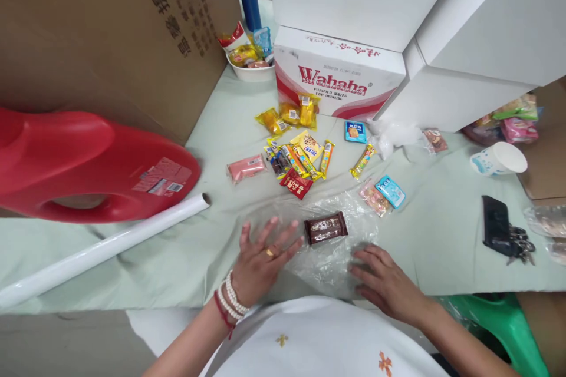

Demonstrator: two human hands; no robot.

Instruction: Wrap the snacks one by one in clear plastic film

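A: What takes up the most room?

B: A brown box (110, 23) fills the far left, and white boxes (442, 17) stand stacked at the far right. In front of the brown box a red jug (66, 159) lies on its side on the pale green cloth (442, 241).

A: And between them?

B: A Wahaha box (336, 76) sits at the back, partly under the white boxes. A white roll (101, 250) lies slantwise in front of the jug, one end just beside it.

A: Where are the hands?

B: At the near edge, both on a clear film (336, 259) spread over the cloth. The left hand (260, 256), with a ring and bead bracelets, lies flat with fingers spread at the film's left edge. The right hand (382, 280) lies palm down on its right part. Both are released and grasp nothing.

A: And the bar?

B: The brown bar (326, 228) lies on the film between the hands. It is just beside the left fingertips, though I cannot tell if they touch it. It is apart from the right hand.

A: The smaller bits?

B: A bowl (254, 75) of sweets stands left of the Wahaha box. A paper cup (499, 160) lies on its side at the right, with a black case (495, 221) and keys (519, 244) nearer. Snacks (296, 159) lie in a loose heap beyond the film, a pink pack (246, 168) to their left. A blue pack (390, 191) lies at the film's far right corner.
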